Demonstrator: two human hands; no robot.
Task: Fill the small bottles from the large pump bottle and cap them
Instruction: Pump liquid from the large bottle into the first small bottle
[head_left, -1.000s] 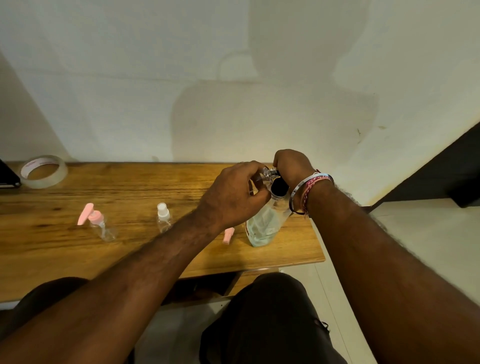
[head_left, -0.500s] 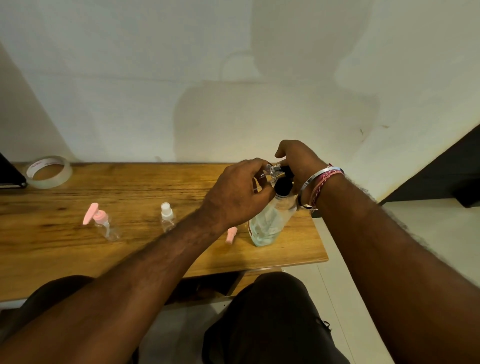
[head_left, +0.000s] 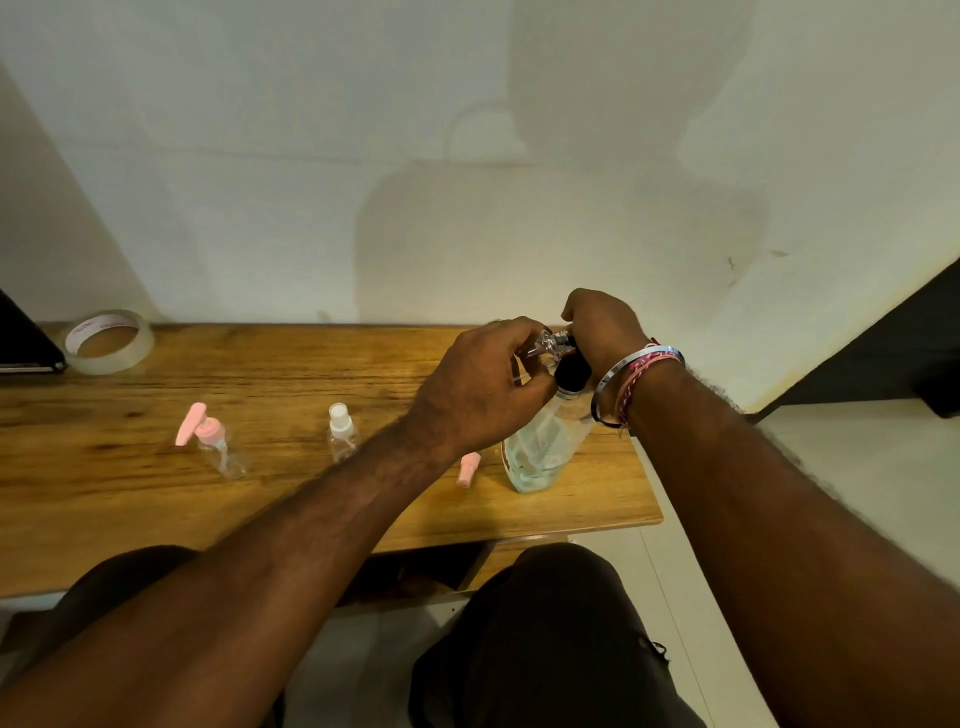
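Note:
The large clear pump bottle (head_left: 537, 447), part full of pale liquid and with a black collar, stands near the table's right front corner. My right hand (head_left: 602, 330) is curled over its pump head. My left hand (head_left: 483, 389) holds a small clear bottle (head_left: 545, 345) tilted up at the pump's spout; most of that bottle is hidden by my fingers. A pink cap (head_left: 469, 469) lies on the table just left of the large bottle. Further left stand a small spray bottle with a white top (head_left: 342, 434) and a small bottle with a pink pump top (head_left: 213, 441).
The wooden table (head_left: 104, 493) stands against a white wall. A roll of clear tape (head_left: 109, 341) lies at the back left beside a dark object (head_left: 23, 345) at the frame's edge. The table's right edge drops to a pale floor. My knees are below the front edge.
My right hand has risen on top of the pump head. My left hand stays at the spout with the small bottle. The bottles on the table have not moved.

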